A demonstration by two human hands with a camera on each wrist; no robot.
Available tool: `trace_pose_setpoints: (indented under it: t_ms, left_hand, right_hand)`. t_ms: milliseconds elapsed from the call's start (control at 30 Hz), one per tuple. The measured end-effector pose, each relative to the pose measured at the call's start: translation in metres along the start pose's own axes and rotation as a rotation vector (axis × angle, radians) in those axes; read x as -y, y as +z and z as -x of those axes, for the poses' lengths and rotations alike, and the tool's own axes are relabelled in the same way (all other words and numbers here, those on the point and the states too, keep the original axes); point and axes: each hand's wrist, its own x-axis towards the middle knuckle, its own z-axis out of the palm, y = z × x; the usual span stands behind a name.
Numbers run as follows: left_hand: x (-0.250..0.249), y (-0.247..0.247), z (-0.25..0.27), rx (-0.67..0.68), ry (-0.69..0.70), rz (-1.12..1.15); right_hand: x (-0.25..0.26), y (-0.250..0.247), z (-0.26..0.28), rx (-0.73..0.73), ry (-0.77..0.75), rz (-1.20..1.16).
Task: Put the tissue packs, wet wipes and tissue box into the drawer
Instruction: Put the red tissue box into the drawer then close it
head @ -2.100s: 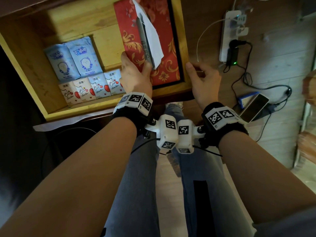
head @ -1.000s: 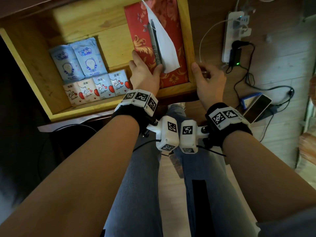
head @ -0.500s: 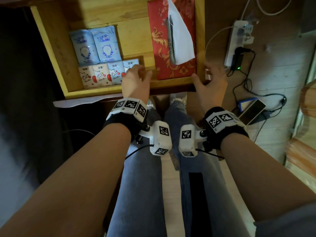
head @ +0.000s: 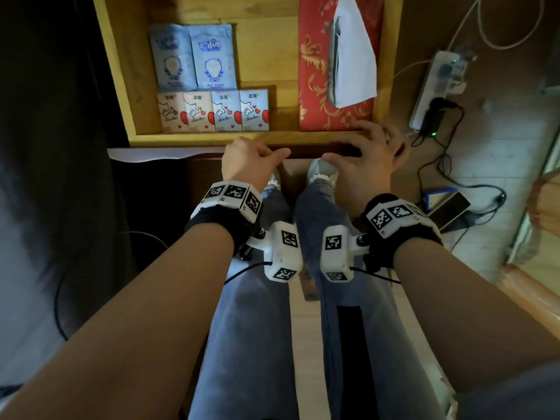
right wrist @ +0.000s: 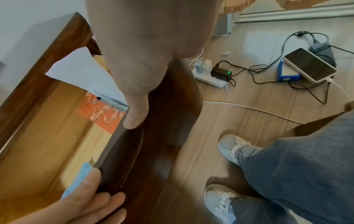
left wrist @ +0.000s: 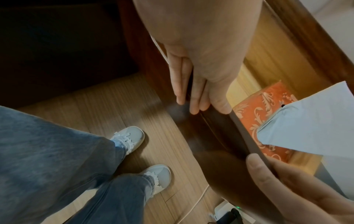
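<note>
The wooden drawer point(head: 194, 139) stands open. Inside it lie two blue wet wipes packs point(head: 194, 56), a row of several tissue packs point(head: 212, 112) and, at the right, the red tissue box point(head: 336, 71) with a white tissue sticking out. My left hand point(head: 254, 159) is at the drawer front, fingers point(left wrist: 193, 97) straight down its dark outer face, thumb on the rim. My right hand point(head: 363, 147) grips the same front near the tissue box point(right wrist: 101, 112), its thumb point(right wrist: 134, 119) on the rim and its fingers curved over the rim. Neither hand holds a pack.
On the wooden floor to the right lie a white power strip point(head: 436, 83) with a plugged charger, trailing cables and a phone on a blue box point(head: 448, 207). My feet in pale shoes point(head: 321, 174) stand just below the drawer front. Dark furniture fills the left.
Both hands have let go of the tissue box, which now lies in the drawer's right side. They drew back to the drawer's front edge.
</note>
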Motion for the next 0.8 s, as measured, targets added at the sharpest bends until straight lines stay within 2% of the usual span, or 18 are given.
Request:
trace_pose_setpoints:
  t_ms: [233,300,433,533,633,800]
  left_hand:
    - [-0.021,-0.009,-0.023,-0.125,0.097,0.018]
    - [-0.026,-0.013,-0.028,-0.15,0.127,0.032]
    - [-0.025,-0.023,-0.038,-0.22,0.084,0.105]
    - [-0.021,-0.033,-0.053,-0.289,0.065,0.066]
    - [-0.017,-0.039,-0.072,-0.305,0.058,0.074]
    - [-0.013,-0.041,-0.1,-0.329,0.105,0.124]
  right_hand:
    - [0.025,-0.013,-0.033,-0.062,-0.046,-0.021]
    - [0.032,-0.015,-0.04,-0.129,-0.061,-0.017]
    - [0.043,-0.014,-0.044,-0.273,-0.102,-0.019]
    - [0.052,-0.003,-0.055,-0.189,-0.152,-0.072]
    - [0.062,0.007,-0.074,-0.108,-0.199,0.001]
    - [0.073,0.016,-0.099,-0.139,-0.175,0.09]
